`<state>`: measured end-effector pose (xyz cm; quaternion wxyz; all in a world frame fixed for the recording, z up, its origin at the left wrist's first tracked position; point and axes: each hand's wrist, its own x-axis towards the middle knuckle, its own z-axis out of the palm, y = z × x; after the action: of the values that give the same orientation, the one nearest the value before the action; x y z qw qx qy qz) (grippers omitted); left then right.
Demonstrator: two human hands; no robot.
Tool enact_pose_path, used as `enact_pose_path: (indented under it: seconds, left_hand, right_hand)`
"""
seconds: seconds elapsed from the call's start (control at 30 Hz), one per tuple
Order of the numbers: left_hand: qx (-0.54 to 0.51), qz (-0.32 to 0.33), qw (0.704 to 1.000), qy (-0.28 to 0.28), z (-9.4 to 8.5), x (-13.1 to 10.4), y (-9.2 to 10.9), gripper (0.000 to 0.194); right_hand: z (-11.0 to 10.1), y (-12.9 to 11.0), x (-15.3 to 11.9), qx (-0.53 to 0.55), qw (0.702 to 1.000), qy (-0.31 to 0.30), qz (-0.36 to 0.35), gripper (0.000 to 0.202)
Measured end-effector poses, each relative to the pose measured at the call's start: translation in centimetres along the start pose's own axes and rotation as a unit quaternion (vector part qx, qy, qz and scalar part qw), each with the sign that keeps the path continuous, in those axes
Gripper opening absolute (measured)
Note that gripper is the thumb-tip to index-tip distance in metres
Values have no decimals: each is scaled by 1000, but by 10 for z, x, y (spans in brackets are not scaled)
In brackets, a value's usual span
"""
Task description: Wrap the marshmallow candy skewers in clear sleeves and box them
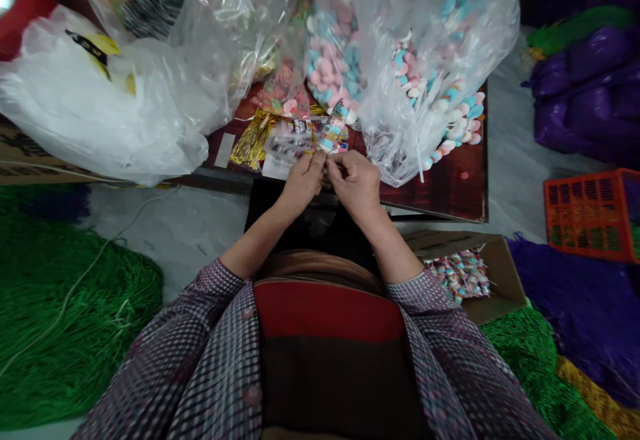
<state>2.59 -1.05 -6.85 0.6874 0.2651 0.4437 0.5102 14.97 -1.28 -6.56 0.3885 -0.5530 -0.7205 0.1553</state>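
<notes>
A small clear bag of pink, white and blue discs [334, 132] points away from me over the table's front edge. My left hand [304, 180] is closed, its thumb and fingers pinching the gathered near end of this bag. Close against it, my right hand [357, 183] is also closed at the same end, fingers curled inward. What lies between the fingertips is mostly hidden; a bit of gold shows there. Gold twist ties [250, 141] lie in a bundle left of the bag, beside flat printed clear bags [293, 141].
Large plastic bags of coloured discs [335, 53] crowd the dark red table [435, 197]. Loose discs [465, 120] spill at right. A white plastic sack [115, 113] stands left. A carton [505, 277] of filled packets, an orange crate [590, 217] and green strands [75, 307] are on the floor.
</notes>
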Motion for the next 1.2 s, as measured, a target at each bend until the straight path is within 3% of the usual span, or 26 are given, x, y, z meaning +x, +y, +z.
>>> enact_pose_path:
  seconds: [0.13, 0.23, 0.33, 0.53, 0.77, 0.87, 0.97, 1.07, 1.2]
  left_hand:
    - [5, -15, 1000, 1, 4, -1, 8, 43]
    - [-6, -53, 998, -36, 5, -3, 13, 46]
    - [-16, -88, 993, -77, 5, -7, 16, 51]
    - [-19, -171, 976, -133, 5, -19, 27, 56]
    - [-41, -258, 942, -209, 7, -24, 31, 60]
    - [-67, -242, 945, -209, 8, -23, 28, 54]
    - [-68, -195, 960, -190, 10, -21, 25, 43]
    - [-33, -98, 986, -128, 13, -16, 21, 38]
    - [99, 30, 993, -49, 10, -5, 11, 38]
  right_hand:
    - [-7, -2, -4, 129, 989, 10, 65, 13]
    - [-8, -4, -6, 243, 957, 11, 155, 17]
    - [-7, -3, -8, 309, 929, 6, 203, 25]
    - [-10, 8, -8, 353, 916, -45, 188, 29]
    - [-15, 24, -8, 407, 885, -164, 153, 42]
    - [-10, 26, -7, 409, 892, -101, 164, 38]
    - [-6, 20, -6, 338, 928, -18, 158, 34]
    - [-5, 11, -3, 234, 966, 38, 102, 27]
    - [-2, 7, 0, 169, 982, 76, 28, 26]
